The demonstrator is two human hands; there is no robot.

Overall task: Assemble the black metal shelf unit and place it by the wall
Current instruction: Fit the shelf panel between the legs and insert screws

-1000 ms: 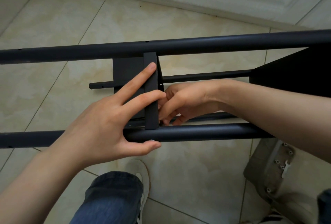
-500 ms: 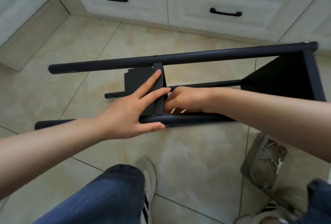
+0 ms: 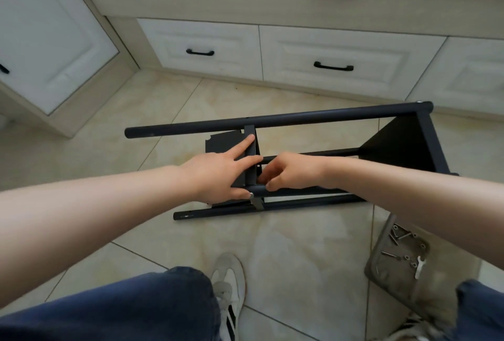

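With the end panel point(image 3: 395, 147) on at right, your flat left hand point(image 3: 218, 174) braces the middle panel point(image 3: 222, 144), right hand point(image 3: 291, 171) curled at its joint (grip unclear).

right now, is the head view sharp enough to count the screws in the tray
Head view: not quite, the screws in the grey tray are small and soft; light is even, no strong glare; the wide lens bows the drawer fronts.

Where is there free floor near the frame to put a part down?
Bare floor lies between the frame and the drawers, left of the tube ends toward the cabinet, and between the shoe and the tray. It is crowded mid-frame, where left hand and right hand meet.
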